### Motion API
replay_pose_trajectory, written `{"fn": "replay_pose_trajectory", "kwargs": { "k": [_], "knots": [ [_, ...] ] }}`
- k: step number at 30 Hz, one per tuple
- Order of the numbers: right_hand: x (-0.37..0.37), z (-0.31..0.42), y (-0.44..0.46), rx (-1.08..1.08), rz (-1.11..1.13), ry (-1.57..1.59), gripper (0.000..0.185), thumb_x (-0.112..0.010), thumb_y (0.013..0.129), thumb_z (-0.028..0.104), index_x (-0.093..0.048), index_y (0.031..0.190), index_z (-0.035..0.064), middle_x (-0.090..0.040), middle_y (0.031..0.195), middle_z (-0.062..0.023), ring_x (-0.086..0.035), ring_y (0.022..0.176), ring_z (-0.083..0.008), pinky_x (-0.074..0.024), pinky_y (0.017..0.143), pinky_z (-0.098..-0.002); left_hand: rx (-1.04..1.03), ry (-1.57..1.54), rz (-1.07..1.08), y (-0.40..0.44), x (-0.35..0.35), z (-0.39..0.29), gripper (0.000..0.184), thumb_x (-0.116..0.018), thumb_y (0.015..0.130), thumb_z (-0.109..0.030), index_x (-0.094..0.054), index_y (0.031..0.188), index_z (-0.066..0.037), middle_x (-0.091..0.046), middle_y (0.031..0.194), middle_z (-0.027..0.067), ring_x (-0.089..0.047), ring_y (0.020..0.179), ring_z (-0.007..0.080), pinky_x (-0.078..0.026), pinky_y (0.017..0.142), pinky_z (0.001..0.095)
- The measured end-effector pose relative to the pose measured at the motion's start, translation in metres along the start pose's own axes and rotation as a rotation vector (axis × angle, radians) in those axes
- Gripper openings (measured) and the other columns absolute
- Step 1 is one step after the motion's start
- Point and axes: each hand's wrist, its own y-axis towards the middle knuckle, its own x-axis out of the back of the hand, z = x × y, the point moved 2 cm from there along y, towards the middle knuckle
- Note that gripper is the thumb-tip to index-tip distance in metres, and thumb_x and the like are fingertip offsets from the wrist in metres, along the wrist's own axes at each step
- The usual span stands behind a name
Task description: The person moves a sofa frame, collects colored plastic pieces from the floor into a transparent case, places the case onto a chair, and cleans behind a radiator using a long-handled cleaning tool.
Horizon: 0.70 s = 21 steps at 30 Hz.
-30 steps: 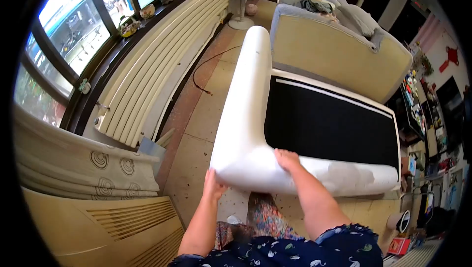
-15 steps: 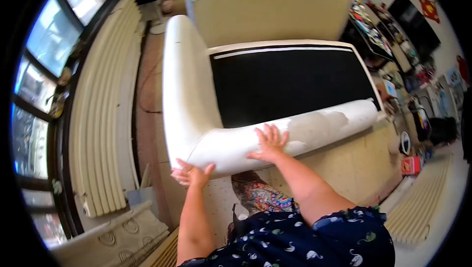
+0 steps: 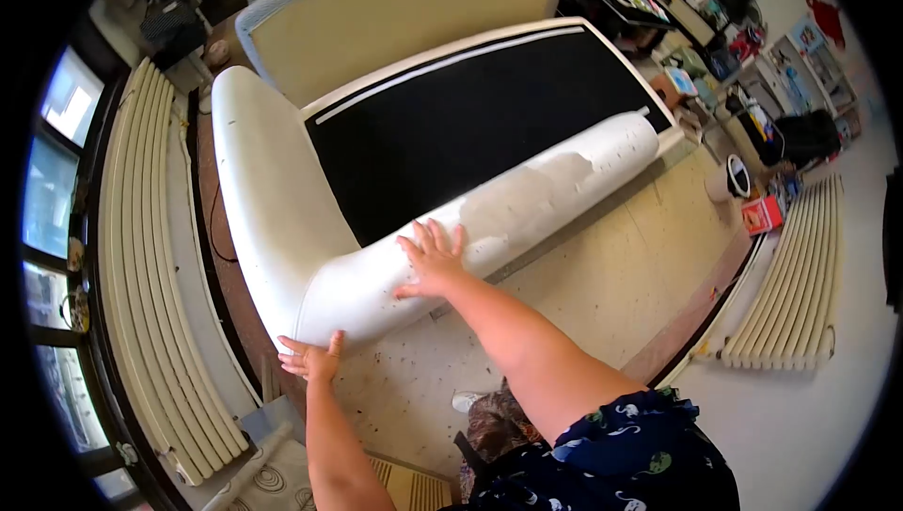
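Observation:
A white sofa section stands in front of me, with a tall rounded end at the left and a long padded roll along the near side. Its sunken middle is a flat black panel with a pale strip along the far edge. Worn, greyish patches mark the roll's covering. My left hand rests at the roll's near left corner, fingers spread. Farther right, my right hand lies on top of the roll, its fingers apart. Neither hand is wrapped around anything.
Behind stands another sofa's beige back. Radiators line the left and right walls. A white bin and a red box are at the right, near cluttered shelves. Pale floor shows scattered specks.
The view has turned, so the sofa section appears farther left and more slanted. Both hands stay on the roll with fingers spread. A pale shoe now shows below.

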Motion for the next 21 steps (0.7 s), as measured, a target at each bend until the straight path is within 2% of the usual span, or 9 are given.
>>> {"fn": "replay_pose_trajectory", "kwargs": {
  "k": [7, 10, 11, 14, 16, 17, 18, 20, 21],
  "knots": [
    [0.001, -0.025, -0.016, 0.155, -0.152, 0.294, 0.076, -0.052, 0.062, 0.052, -0.025, 0.122, 0.0167, -0.013, 0.129, -0.0108, -0.006, 0.120, -0.0236, 0.0026, 0.094, -0.0468, -0.876, 0.038, -0.246, -0.017, -0.071, 0.154, 0.075, -0.062, 0.066, -0.023, -0.016, 0.123, -0.005, -0.014, 0.122, 0.0293, -0.019, 0.112, 0.0406, -0.022, 0.090, 0.0431],
    [-0.024, -0.057, -0.078, 0.188, -0.541, 0.491, 0.052, -0.052, 0.071, 0.026, -0.032, 0.117, 0.0112, -0.028, 0.122, -0.0128, -0.025, 0.113, -0.0257, -0.0216, 0.093, -0.0352, -0.562, 0.146, 0.313, -0.099, -0.100, 0.214, 0.060, -0.055, 0.071, -0.019, -0.024, 0.119, 0.000, -0.028, 0.120, 0.0200, -0.030, 0.110, 0.0316, -0.026, 0.090, 0.0390],
    [-0.039, -0.076, -0.113, 0.128, -0.418, 0.524, 0.048, -0.048, 0.074, 0.025, -0.032, 0.117, 0.0107, -0.031, 0.120, -0.0135, -0.029, 0.111, -0.0272, -0.0254, 0.090, -0.0365, -0.582, 0.171, 0.326, -0.125, -0.107, 0.219, 0.060, -0.055, 0.071, -0.019, -0.024, 0.119, 0.000, -0.028, 0.120, 0.0200, -0.030, 0.110, 0.0316, -0.026, 0.090, 0.0390],
    [-0.135, -0.164, -0.247, -0.140, 0.054, 0.708, 0.041, -0.043, 0.076, 0.022, -0.035, 0.114, 0.0080, -0.046, 0.106, -0.0162, -0.046, 0.094, -0.0284, -0.0358, 0.081, -0.0365, 0.380, 0.294, 0.954, -0.224, -0.122, 0.240, 0.040, -0.044, 0.077, -0.028, -0.041, 0.109, -0.003, -0.045, 0.106, 0.0128, -0.048, 0.091, 0.0203, -0.037, 0.076, 0.0341],
    [-0.222, -0.246, -0.364, -0.433, 0.787, 0.307, 0.029, -0.043, 0.075, 0.028, -0.054, 0.093, 0.0077, -0.055, 0.085, -0.0169, -0.053, 0.076, -0.0287, -0.0403, 0.066, -0.0391, 0.132, 0.340, 0.963, -0.242, -0.140, 0.230, 0.034, -0.046, 0.076, -0.027, -0.047, 0.101, -0.003, -0.050, 0.094, 0.0104, -0.050, 0.081, 0.0186, -0.038, 0.066, 0.0307],
    [-0.175, -0.267, -0.446, -0.569, 0.471, 0.470, 0.027, -0.047, 0.070, 0.030, -0.059, 0.081, 0.0084, -0.055, 0.084, -0.0165, -0.053, 0.077, -0.0288, -0.0407, 0.067, -0.0381, -0.115, 0.364, 0.968, -0.250, -0.145, 0.212, 0.030, -0.048, 0.075, -0.027, -0.053, 0.093, -0.002, -0.054, 0.082, 0.0079, -0.051, 0.071, 0.0170, -0.039, 0.056, 0.0273],
    [-0.136, -0.277, -0.490, -0.911, 0.571, 0.490, 0.027, -0.051, 0.065, 0.026, -0.059, 0.084, 0.0084, -0.055, 0.087, -0.0151, -0.052, 0.080, -0.0303, -0.0402, 0.069, -0.0381, -0.215, 0.253, 0.890, -0.256, -0.147, 0.192, 0.029, -0.048, 0.075, -0.026, -0.053, 0.090, -0.002, -0.054, 0.077, 0.0061, -0.051, 0.067, 0.0157, -0.038, 0.054, 0.0267],
    [-0.198, -0.345, -0.595, -0.721, 0.951, 0.098, 0.026, -0.047, 0.071, 0.021, -0.058, 0.091, 0.0084, -0.052, 0.097, -0.0158, -0.050, 0.091, -0.0273, -0.0356, 0.080, -0.0375, -0.402, 0.059, 0.759, -0.269, -0.148, 0.133, 0.028, -0.047, 0.075, -0.025, -0.055, 0.082, 0.001, -0.054, 0.068, 0.0053, -0.050, 0.062, 0.0146, -0.038, 0.055, 0.0259],
    [-0.208, -0.374, -0.632, -0.794, 0.763, 0.226, 0.027, -0.047, 0.070, 0.022, -0.058, 0.088, 0.0068, -0.054, 0.093, -0.0156, -0.051, 0.087, -0.0296, -0.0375, 0.076, -0.0383, -0.484, -0.018, 0.713, -0.274, -0.150, 0.105, 0.030, -0.046, 0.075, -0.024, -0.056, 0.077, 0.004, -0.055, 0.065, 0.0064, -0.049, 0.060, 0.0146, -0.039, 0.058, 0.0257]
  ]
}}
